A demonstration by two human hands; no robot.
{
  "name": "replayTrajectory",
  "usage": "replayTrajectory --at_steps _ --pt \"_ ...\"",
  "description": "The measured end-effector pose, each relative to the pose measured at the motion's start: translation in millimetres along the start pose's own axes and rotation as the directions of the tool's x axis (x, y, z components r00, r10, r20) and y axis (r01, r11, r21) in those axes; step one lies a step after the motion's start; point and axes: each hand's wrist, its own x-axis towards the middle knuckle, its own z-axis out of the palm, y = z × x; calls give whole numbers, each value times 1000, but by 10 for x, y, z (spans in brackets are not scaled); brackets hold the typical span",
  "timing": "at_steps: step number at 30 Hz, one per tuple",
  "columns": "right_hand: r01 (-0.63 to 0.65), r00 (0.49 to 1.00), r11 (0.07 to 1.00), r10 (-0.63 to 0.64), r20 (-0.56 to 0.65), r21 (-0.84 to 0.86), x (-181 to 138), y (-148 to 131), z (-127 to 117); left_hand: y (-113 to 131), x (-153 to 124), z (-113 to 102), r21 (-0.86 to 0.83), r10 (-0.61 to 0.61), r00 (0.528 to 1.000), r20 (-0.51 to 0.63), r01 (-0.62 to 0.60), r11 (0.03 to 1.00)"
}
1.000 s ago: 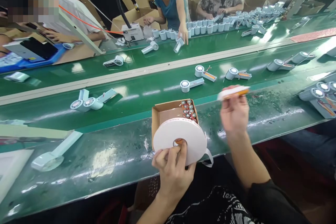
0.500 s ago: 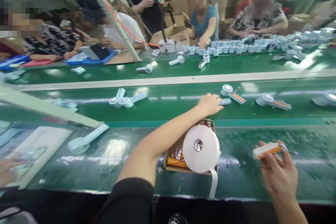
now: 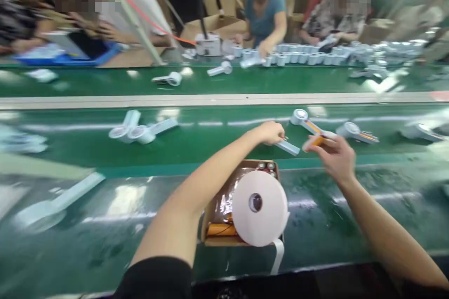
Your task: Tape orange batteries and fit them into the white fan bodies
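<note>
My left hand (image 3: pixel 271 131) is closed on the head end of a pale blue fan housing (image 3: pixel 288 147), just above the green conveyor belt (image 3: pixel 210 142). My right hand (image 3: pixel 333 155) pinches a small white and orange battery piece (image 3: pixel 317 140) right beside the housing's handle tip. Between my forearms, a big white tape roll (image 3: pixel 260 208) rests on a small cardboard box (image 3: pixel 214 224) that holds orange batteries (image 3: pixel 219 229).
More pale blue fan housings lie on the belt: a cluster at left (image 3: pixel 135 131), two at right (image 3: pixel 305 119) (image 3: pixel 354 131), one near the front left (image 3: pixel 45 205). Across the belt, several people work beside rows of white cylinders (image 3: pixel 315 58) and cardboard boxes.
My left hand left the tape roll, reached onto the belt and took a fan housing. My right hand carried the battery piece from the near right up to the housing. The view shifted.
</note>
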Motion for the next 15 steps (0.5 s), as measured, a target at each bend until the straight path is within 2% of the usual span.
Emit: replayTrajectory --at_steps 1,4,12,15 --pt "50 994 997 -44 100 -51 95 55 53 -26 81 25 2 23 1000 -2 -23 1000" --pt "107 964 974 -53 260 -200 260 254 135 -86 218 84 11 27 999 -26 -27 1000" --pt "219 908 901 -47 417 -376 226 485 88 -34 285 161 -24 -14 999 -36 13 1000" --pt "297 868 787 13 496 -541 275 485 68 67 287 167 -64 -5 999 -43 2 998"
